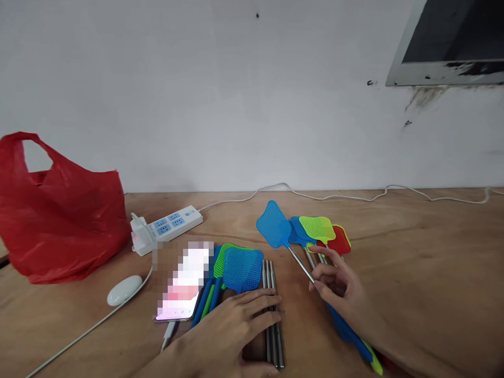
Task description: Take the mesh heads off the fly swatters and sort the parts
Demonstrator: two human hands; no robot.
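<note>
My right hand is closed, pinching the metal shaft of a blue fly swatter. Its square mesh head is raised toward the back left. Below and behind that hand lie more swatters: a yellow-green head, a red head and another blue one. My left hand rests with fingers stretched out over several thin metal rods lying side by side. Left of the rods are stacked swatter heads, blue on top of green. Blue and green handles lie beside them, partly under my left hand.
A lit phone with a charging cable lies left of the handles. Behind it is a white power strip with a plug. A white mouse-shaped object and a red plastic bag are further left. A cord runs along the wall.
</note>
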